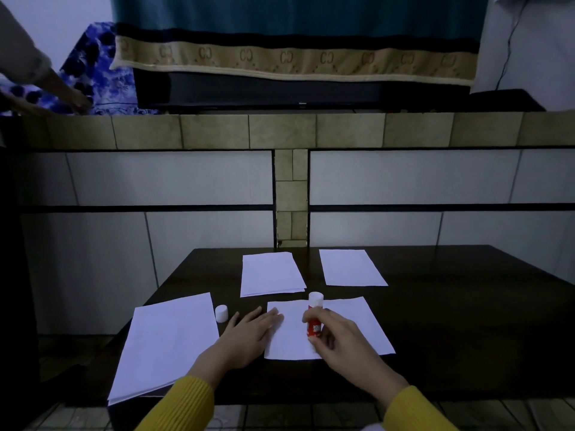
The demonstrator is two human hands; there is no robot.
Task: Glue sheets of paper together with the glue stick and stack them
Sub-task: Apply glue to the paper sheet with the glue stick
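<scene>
A white sheet of paper lies in front of me on the dark table. My left hand rests flat with straight fingers on the sheet's left edge. My right hand grips the red glue stick upright over the sheet, its white end pointing up. The stick's white cap stands on the table left of the sheet. A pile of sheets lies at the near left. Further back are a small stack and a single sheet.
The table's front edge runs just below my wrists, with tiled floor beneath. A tiled wall and ledge rise behind the table. Another person's hand reaches over patterned cloth at the far left on the ledge.
</scene>
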